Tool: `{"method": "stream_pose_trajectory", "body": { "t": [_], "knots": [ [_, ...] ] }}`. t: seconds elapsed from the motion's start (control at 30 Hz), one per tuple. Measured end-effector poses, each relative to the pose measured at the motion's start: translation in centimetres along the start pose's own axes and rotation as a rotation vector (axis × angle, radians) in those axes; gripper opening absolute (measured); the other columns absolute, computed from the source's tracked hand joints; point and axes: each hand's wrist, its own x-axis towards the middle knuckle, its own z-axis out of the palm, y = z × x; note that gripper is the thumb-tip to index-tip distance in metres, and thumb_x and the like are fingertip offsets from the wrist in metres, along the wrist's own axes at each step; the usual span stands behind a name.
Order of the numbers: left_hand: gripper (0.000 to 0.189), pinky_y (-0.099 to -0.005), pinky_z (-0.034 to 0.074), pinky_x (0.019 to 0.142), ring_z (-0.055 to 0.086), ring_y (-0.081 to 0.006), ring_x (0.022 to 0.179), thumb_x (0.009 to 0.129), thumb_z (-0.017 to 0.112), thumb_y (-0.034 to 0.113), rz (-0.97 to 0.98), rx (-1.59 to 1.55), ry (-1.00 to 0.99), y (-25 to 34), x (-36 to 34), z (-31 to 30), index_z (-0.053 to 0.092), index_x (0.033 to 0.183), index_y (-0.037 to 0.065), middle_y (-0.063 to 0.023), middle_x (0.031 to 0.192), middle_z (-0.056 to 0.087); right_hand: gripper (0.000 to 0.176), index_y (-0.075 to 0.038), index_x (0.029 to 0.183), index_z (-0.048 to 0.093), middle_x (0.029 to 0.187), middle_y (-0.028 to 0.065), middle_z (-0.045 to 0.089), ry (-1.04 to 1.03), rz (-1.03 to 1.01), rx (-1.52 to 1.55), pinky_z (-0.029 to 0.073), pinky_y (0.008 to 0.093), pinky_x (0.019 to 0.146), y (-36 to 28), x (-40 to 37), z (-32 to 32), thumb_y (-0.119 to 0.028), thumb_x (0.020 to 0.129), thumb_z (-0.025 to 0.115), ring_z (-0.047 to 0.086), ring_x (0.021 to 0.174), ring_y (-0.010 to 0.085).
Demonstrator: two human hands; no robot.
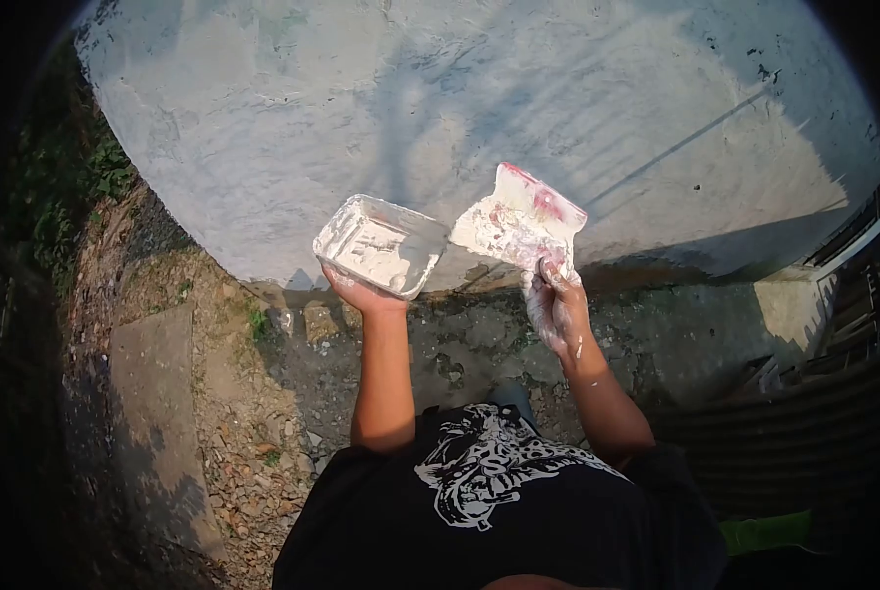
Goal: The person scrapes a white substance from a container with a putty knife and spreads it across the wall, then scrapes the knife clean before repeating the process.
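Observation:
My left hand (366,295) supports a rectangular plastic tub (426,267) from below, its fingers mostly hidden behind it. White putty (376,248) coats the tub's bottom and walls. To the right, my right hand (556,313) grips a wide, flat putty spreader (533,221) near its lower edge, thumb on the near face. Thick white putty smears the spreader, with pink-red showing through along its top. Dried white smudges cover my right fingers and wrist. Tub and spreader are close to each other, in front of a whitish wall (293,118).
Uneven stony ground (263,433) and a concrete slab (155,413) lie at the left. Green plants (111,167) grow by the wall's left edge. Corrugated sheeting (784,433) is at the lower right, below a framed opening (858,236).

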Motion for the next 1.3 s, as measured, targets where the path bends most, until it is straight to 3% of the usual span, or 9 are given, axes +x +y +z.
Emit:
{"method": "stream_pose_trajectory", "body": {
  "t": [0.03,0.13,0.47,0.53,0.6,0.73,0.93,1.07,1.3],
  "knots": [
    [0.054,-0.0532,0.044,0.100,0.053,-0.0345,0.119,0.098,0.038,0.049,-0.003,-0.001,-0.005,-0.5,-0.3,0.5,0.054,0.130,0.008,-0.0132,0.133,0.055,0.045,-0.005,0.136,0.044,0.121,0.0038,0.058,0.050,0.092,0.100,0.049,0.0292,0.094,0.7,-0.1,0.8,-0.006,0.094,0.060,0.056,0.113,0.0145],
    [0.055,-0.0520,0.044,0.100,0.053,-0.0339,0.120,0.097,0.038,0.049,0.048,0.017,0.055,-2.1,-1.0,1.8,0.054,0.131,0.008,-0.0131,0.133,0.054,0.020,-0.002,0.114,0.058,0.100,0.0062,0.067,0.107,0.262,0.364,0.057,0.0299,0.081,3.6,0.1,2.4,-0.008,0.095,0.060,0.066,0.087,0.0161],
    [0.057,-0.0536,0.044,0.100,0.052,-0.0346,0.121,0.097,0.038,0.050,0.094,0.037,0.024,-1.6,0.4,2.0,0.053,0.132,0.008,-0.0128,0.136,0.053,0.021,-0.001,0.115,0.057,0.101,0.0097,0.067,0.136,0.292,0.187,0.058,0.0283,0.075,5.9,0.1,0.6,-0.006,0.095,0.059,0.067,0.082,0.0166],
    [0.058,-0.0535,0.043,0.101,0.052,-0.0344,0.120,0.097,0.038,0.051,0.089,0.044,0.039,-1.1,0.4,2.5,0.053,0.132,0.008,-0.0127,0.137,0.052,0.022,0.000,0.115,0.056,0.097,0.0062,0.066,0.174,0.219,0.024,0.056,0.0283,0.070,4.4,-0.1,0.2,-0.007,0.094,0.060,0.064,0.076,0.0148],
    [0.059,-0.0530,0.043,0.101,0.052,-0.0341,0.122,0.097,0.038,0.053,0.081,0.046,0.028,-0.5,0.2,3.1,0.052,0.133,0.008,-0.0125,0.138,0.051,0.040,-0.001,0.128,0.048,0.117,0.0077,0.061,0.033,0.091,-0.137,0.052,0.0303,0.083,2.2,0.5,-2.0,-0.004,0.092,0.063,0.063,0.099,0.0165],
    [0.063,-0.0515,0.042,0.103,0.051,-0.0336,0.124,0.097,0.038,0.055,0.023,0.138,-0.013,0.9,-0.3,3.9,0.049,0.137,0.009,-0.0119,0.140,0.050,0.029,0.003,0.113,0.062,0.104,0.0076,0.068,0.068,-0.222,-0.983,0.050,0.0298,0.083,-4.9,1.2,-0.7,-0.003,0.086,0.068,0.063,0.094,0.0148],
    [0.062,-0.0504,0.048,0.098,0.055,-0.0331,0.119,0.097,0.038,0.057,-0.054,0.318,-0.158,0.6,0.2,3.5,0.044,0.137,0.010,-0.0160,0.132,0.055,0.020,0.004,0.106,0.067,0.102,0.0095,0.068,-0.152,-0.370,-1.249,0.049,0.0300,0.082,-9.7,2.0,4.1,-0.005,0.089,0.065,0.063,0.093,0.0163],
    [0.051,-0.0414,0.054,0.088,0.060,-0.0291,0.113,0.098,0.043,0.051,-0.137,0.374,-0.376,-0.4,0.4,3.9,0.042,0.128,0.011,-0.0151,0.127,0.055,0.030,0.000,0.108,0.063,0.098,0.0126,0.066,-0.497,-0.621,-1.634,0.050,0.0316,0.077,-8.5,2.5,8.3,0.002,0.079,0.063,0.066,0.090,0.0280],
    [0.051,-0.0426,0.049,0.095,0.057,-0.0276,0.117,0.099,0.043,0.049,-0.140,0.528,-0.403,-1.0,-0.2,5.2,0.041,0.132,0.011,-0.0135,0.127,0.055,0.025,-0.010,0.104,0.061,0.083,0.0028,0.063,-0.766,-1.079,-2.076,0.050,0.0362,0.065,-3.7,4.7,10.5,-0.010,0.079,0.060,0.065,0.076,0.0236]
  ]
}}
